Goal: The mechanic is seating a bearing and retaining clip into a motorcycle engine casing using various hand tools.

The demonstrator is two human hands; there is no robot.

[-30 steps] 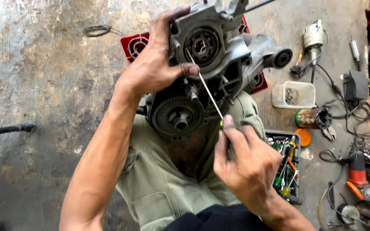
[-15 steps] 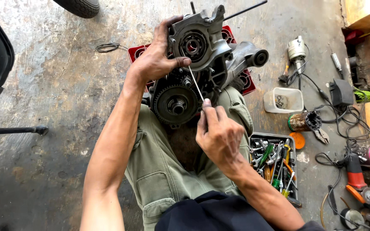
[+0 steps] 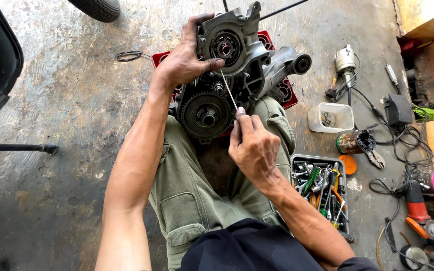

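While a grey tray (image 3: pixel 294 161) holds mixed tools, the left hand (image 3: pixel 184 62) grips the engine case (image 3: pixel 232 75) and the right hand (image 3: pixel 252 148) pinches a thin rod (image 3: pixel 228 90).

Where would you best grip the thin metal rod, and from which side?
Grip the thin metal rod at its near, lower end, coming from below as the right hand does; its far tip is inside the engine casing, which the left hand holds.

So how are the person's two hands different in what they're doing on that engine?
The left hand is spread wide, gripping the grey engine casing; the right hand is pinched around a thin metal rod. The left hand sits farther away, on the casing's side; the right stays near the lap. Both are bare and grimy.
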